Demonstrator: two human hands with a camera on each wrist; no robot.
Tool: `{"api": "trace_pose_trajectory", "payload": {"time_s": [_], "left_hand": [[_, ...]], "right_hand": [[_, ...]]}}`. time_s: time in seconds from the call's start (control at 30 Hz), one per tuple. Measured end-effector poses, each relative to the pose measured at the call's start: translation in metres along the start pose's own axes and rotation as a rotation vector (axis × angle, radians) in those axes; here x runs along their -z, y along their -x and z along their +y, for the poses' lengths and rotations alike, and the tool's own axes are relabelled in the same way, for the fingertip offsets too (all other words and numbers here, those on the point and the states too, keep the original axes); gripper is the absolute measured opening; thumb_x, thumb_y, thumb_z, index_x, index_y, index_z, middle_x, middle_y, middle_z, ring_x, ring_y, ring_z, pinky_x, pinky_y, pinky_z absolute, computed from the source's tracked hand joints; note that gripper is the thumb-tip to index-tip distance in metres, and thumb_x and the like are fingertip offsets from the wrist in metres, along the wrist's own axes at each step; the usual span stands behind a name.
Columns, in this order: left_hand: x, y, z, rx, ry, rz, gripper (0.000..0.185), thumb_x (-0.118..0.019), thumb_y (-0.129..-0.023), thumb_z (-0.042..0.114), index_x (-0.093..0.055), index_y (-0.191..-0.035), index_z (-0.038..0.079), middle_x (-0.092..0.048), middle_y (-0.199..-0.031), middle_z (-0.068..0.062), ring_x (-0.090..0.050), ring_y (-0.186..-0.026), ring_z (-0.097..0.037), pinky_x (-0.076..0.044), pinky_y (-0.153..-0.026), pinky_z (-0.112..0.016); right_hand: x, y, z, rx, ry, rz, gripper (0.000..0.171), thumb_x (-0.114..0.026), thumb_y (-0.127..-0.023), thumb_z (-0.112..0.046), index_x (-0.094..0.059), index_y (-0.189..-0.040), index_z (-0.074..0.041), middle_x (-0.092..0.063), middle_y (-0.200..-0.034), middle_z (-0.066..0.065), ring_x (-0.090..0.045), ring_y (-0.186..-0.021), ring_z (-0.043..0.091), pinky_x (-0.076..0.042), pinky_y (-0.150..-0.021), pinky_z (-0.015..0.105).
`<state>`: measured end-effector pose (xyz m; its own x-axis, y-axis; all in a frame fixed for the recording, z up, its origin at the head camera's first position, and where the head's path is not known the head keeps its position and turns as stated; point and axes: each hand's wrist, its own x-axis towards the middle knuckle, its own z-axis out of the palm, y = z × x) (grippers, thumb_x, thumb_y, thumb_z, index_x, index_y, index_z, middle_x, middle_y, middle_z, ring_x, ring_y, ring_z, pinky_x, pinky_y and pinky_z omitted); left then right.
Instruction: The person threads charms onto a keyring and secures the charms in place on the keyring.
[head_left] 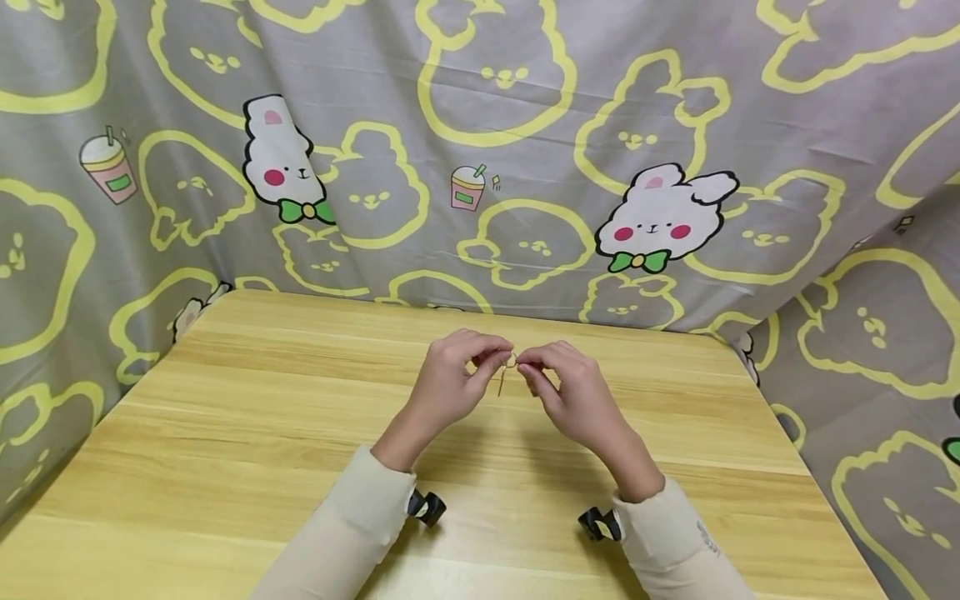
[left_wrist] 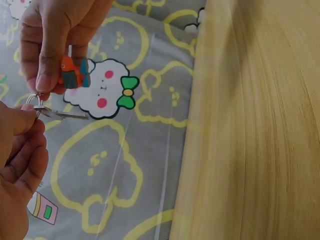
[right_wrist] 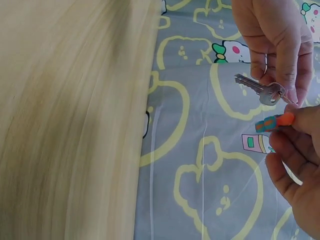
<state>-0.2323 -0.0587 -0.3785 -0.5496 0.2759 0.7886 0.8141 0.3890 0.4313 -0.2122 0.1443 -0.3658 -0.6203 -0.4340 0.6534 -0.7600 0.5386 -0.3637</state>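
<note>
Item: small silver metal key on a thin metal split ring, with a little orange-and-teal charm attached. Location: held in the air above the far middle of the pale wooden table, between the two hands, clear of the tabletop.

Left hand: fingers curled, thumb and forefinger pinching at the ring end of the key; the key blade sticks out sideways from the fingertips in the left wrist view.

Right hand: fingers curled, fingertips pinching the orange-and-teal charm just beside the key's bow. In the right wrist view the charm sits right under the key's head, very nearly touching it.

The two hands meet fingertip to fingertip over the ring. In the head view the key shows only as a thin sliver hanging down between them.

Also present: cream-coloured long sleeves on both forearms, a small black clip at each wrist, and a grey cloth printed with yellow bunny outlines and white rabbits hung behind and beside the table.
</note>
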Motion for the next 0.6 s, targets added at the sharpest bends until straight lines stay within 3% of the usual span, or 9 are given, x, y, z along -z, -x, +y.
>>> {"api": "trace_pose_trajectory", "payload": {"time_s": [0.17,0.33,0.6], "left_hand": [[0.0013,-0.0011,0.0012,0.011,0.007,-0.011,0.007,-0.072,-0.097,0.007,-0.077,-0.098,0.003,-0.075,-0.086,-0.003,-0.063,-0.073,-0.012,-0.055,-0.062,-0.03],[0.0013,-0.0002,0.0024,0.045,0.023,-0.02,0.006,-0.071,-0.097,0.008,-0.076,-0.099,0.005,-0.073,-0.084,0.0,-0.062,-0.073,-0.011,-0.052,-0.062,-0.025],[-0.0007,0.0009,0.0058,0.068,0.028,0.009,0.005,-0.071,-0.097,0.008,-0.076,-0.097,0.005,-0.071,-0.082,-0.001,-0.061,-0.073,-0.011,-0.05,-0.059,-0.023]], "right_hand": [[0.0008,0.0,0.0003,-0.061,-0.071,-0.017,0.006,-0.073,-0.094,-0.004,-0.074,-0.1,-0.005,-0.069,-0.082,-0.003,-0.063,-0.075,0.007,-0.056,-0.068,0.03],[0.001,0.0001,-0.0008,-0.175,-0.173,-0.045,0.006,-0.071,-0.097,-0.009,-0.075,-0.102,-0.008,-0.073,-0.085,-0.004,-0.067,-0.072,0.007,-0.057,-0.063,0.028],[0.0007,0.0004,-0.001,-0.331,-0.324,-0.104,0.008,-0.068,-0.099,-0.012,-0.074,-0.103,-0.009,-0.073,-0.085,-0.005,-0.07,-0.077,0.011,-0.058,-0.068,0.031]]}}
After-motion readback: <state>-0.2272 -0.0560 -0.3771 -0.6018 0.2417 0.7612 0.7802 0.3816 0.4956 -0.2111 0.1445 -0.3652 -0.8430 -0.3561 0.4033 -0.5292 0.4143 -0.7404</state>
